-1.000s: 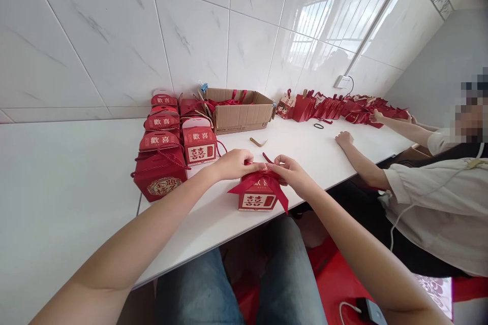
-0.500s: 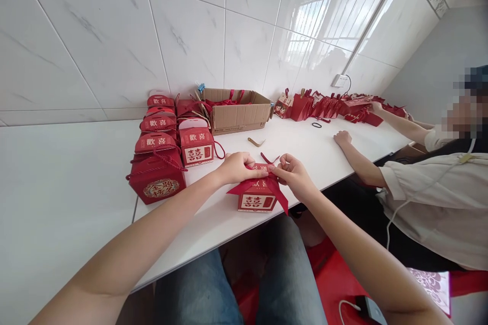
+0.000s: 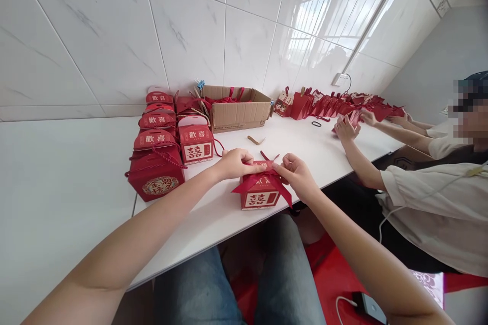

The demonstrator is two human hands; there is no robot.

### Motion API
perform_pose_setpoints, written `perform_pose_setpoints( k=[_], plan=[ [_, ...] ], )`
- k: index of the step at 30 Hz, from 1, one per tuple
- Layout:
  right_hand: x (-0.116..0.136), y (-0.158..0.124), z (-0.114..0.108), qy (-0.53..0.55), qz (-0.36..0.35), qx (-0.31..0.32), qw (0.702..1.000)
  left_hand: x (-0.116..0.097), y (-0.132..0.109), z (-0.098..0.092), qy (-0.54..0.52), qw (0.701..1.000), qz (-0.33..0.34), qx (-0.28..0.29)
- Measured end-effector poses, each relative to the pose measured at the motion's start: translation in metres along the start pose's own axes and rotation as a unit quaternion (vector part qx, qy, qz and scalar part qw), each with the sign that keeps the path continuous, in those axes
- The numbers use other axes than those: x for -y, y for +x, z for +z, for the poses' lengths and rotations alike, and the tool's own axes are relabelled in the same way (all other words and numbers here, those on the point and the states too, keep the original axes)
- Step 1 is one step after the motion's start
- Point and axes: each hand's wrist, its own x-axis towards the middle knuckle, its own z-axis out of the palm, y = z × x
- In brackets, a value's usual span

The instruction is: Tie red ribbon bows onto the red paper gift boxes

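Note:
A small red gift box with white panel and gold-and-red characters stands upright near the table's front edge. A dark red ribbon lies across its upper part, with one tail hanging to each side. My left hand comes in from the left, closed, thumb and fingers pinching the ribbon at the box top. From the right, my right hand is also closed on the ribbon, its fingertips almost meeting the left ones. The fingers partly hide the knot area and the box's top flap.
Finished-looking red boxes with cord handles stand in rows at left. Behind is a cardboard box holding red ribbon. A small curved hook-like tool lies on the white table. At right, a co-worker's hands handle red bags.
My hands stay at the ribbon, with the box and its tails shifted slightly right and up in view. The co-worker's near hand has risen and now holds a red item.

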Motion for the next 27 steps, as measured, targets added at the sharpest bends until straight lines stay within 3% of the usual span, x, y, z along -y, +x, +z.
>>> perform_pose_setpoints(
  k=[5,9,15,22,27],
  plan=[
    [0.01,0.004,-0.001,0.005,0.03,0.038,0.999,-0.004,-0.003,-0.01,-0.222,0.971,0.04,0.073],
    [0.013,0.006,-0.003,0.018,0.015,0.074,0.997,-0.003,-0.005,-0.015,-0.305,0.946,0.051,0.095],
    [0.017,0.007,-0.007,-0.007,0.022,0.118,0.993,0.003,-0.002,-0.017,-0.3,0.944,0.047,0.128],
    [0.018,0.008,-0.003,-0.108,0.031,0.093,0.989,0.007,-0.002,-0.024,-0.238,0.961,0.068,0.12],
    [0.016,0.008,-0.003,-0.147,0.018,0.102,0.984,0.008,-0.003,-0.025,-0.17,0.968,0.107,0.152]
  ],
)
